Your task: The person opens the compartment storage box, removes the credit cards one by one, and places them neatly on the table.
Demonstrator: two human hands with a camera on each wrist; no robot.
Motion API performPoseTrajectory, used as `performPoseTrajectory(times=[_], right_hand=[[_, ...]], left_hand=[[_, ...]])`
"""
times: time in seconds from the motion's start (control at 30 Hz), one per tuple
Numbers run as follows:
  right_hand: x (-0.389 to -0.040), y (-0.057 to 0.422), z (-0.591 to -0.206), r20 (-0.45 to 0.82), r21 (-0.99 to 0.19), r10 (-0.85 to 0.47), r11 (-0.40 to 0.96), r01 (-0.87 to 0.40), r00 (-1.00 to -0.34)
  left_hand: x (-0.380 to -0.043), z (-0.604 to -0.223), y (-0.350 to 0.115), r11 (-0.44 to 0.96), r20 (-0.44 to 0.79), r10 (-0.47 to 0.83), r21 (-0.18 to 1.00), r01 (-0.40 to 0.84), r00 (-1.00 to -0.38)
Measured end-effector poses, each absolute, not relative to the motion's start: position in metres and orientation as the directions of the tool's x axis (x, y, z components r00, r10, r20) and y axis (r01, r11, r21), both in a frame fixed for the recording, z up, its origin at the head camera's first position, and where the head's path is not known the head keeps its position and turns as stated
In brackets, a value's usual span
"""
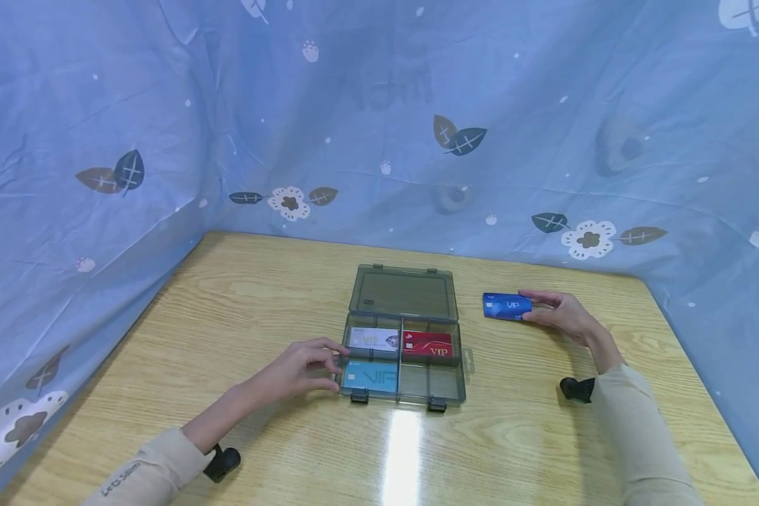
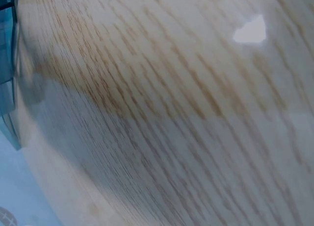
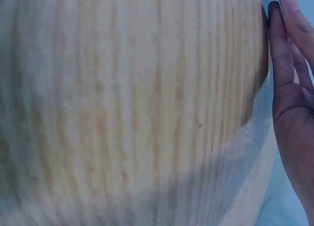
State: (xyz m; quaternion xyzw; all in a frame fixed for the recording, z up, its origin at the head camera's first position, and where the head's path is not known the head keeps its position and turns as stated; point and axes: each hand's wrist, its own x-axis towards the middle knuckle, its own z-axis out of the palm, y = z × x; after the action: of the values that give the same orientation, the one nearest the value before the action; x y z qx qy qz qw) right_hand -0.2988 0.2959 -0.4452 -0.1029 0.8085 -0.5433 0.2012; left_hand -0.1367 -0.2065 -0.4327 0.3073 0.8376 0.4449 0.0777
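Observation:
On the table lies a clear grey plastic box with its lid folded back. A silver-white VIP card and a red VIP card occupy its rear compartments, and a light-blue VIP card is in the front left one. My left hand is at the box's left edge, its spread fingertips touching or very near it. To the right of the box, my right hand pinches a dark-blue VIP card by its right end. The right wrist view shows that hand at its edge.
Wood-grain table surrounds the box. A blue patterned cloth hangs behind and along both sides. Two dark latches sit on the box's front edge. A black device is at the right wrist, another at the left.

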Motion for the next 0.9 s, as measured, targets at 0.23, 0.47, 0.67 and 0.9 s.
performPoseTrajectory(times=[0.23,0.47,0.67,0.9], right_hand=[[-0.296,0.289,-0.437,-0.192,-0.894,-0.4,0.449,-0.009,-0.896],[-0.295,0.283,-0.435,-0.191,-0.874,-0.394,0.485,-0.027,-0.899],[-0.296,0.281,-0.438,-0.2,-0.88,-0.406,0.475,-0.018,-0.892],[-0.294,0.278,-0.438,-0.169,-0.857,-0.417,0.509,-0.076,-0.893]], left_hand=[[-0.137,-0.433,-0.207,0.43,0.134,0.577,0.789,0.439,-0.806],[-0.137,-0.43,-0.206,0.427,0.122,0.576,0.798,0.425,-0.808],[-0.136,-0.428,-0.205,0.431,0.113,0.572,0.801,0.415,-0.813],[-0.136,-0.427,-0.205,0.436,0.123,0.575,0.791,0.43,-0.809]])
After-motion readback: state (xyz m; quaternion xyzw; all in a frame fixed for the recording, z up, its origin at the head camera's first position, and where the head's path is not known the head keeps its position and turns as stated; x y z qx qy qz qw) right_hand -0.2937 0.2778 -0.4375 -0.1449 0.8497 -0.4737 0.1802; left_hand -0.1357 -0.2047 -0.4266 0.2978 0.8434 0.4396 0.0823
